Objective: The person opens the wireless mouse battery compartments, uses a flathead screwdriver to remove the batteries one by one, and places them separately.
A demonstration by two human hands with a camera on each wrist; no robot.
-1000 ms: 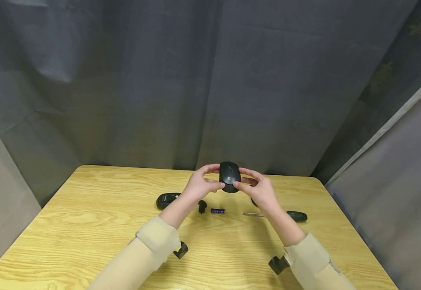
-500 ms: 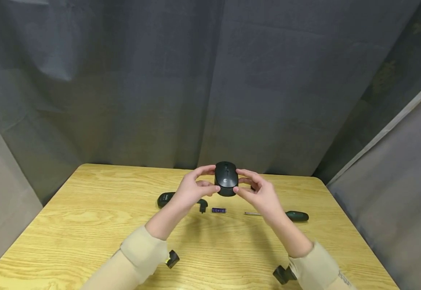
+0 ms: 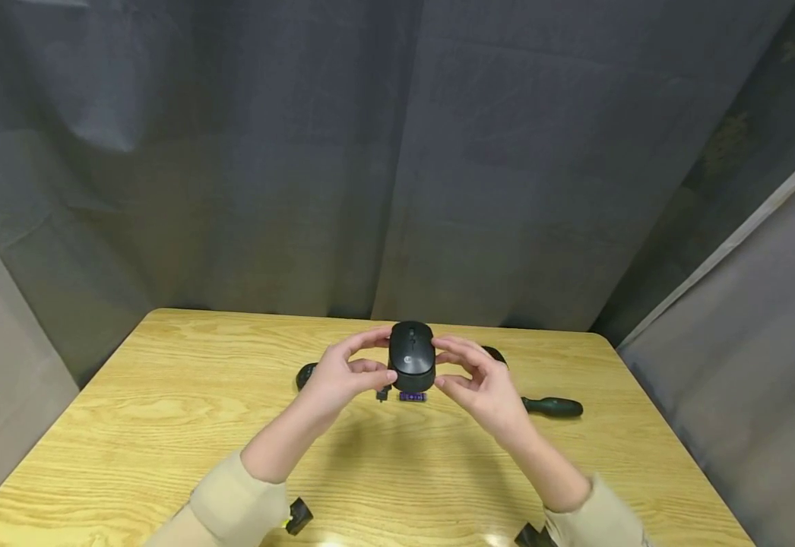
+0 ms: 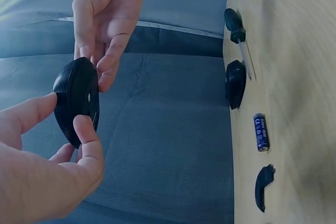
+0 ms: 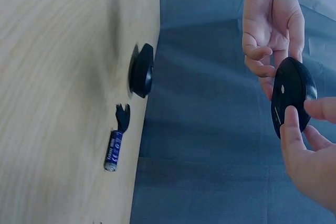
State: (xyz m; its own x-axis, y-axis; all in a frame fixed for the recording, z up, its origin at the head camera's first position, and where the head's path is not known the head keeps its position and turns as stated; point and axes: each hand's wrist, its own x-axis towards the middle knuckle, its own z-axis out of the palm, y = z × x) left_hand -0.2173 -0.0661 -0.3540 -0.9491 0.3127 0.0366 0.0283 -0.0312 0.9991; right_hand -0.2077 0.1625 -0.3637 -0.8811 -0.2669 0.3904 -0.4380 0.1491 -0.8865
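A black computer mouse (image 3: 412, 355) is held up above the table, its buttons and wheel facing the head camera. My left hand (image 3: 338, 377) pinches its left side between thumb and fingers. On the opposite side, my right hand (image 3: 485, 390) grips it with thumb and fingertips. Both wrist views show the mouse (image 4: 77, 100) from its edge, the flat underside partly visible. Behind it on the table lies a blue-purple battery (image 3: 412, 396). Beside the battery is a small curved black piece (image 4: 263, 187), mostly covered in the head view.
A screwdriver with a dark green handle (image 3: 556, 407) lies at the right, its shaft hidden by my hand. One black mouse-shaped object (image 5: 142, 71) sits left, another (image 4: 235, 84) right, both partly covered in the head view. Grey curtains (image 3: 397, 152) hang behind the wooden table (image 3: 165, 425).
Both hands have brought the mouse down, slightly left and closer to me. It now covers part of the small black piece. The grip stays on both sides.
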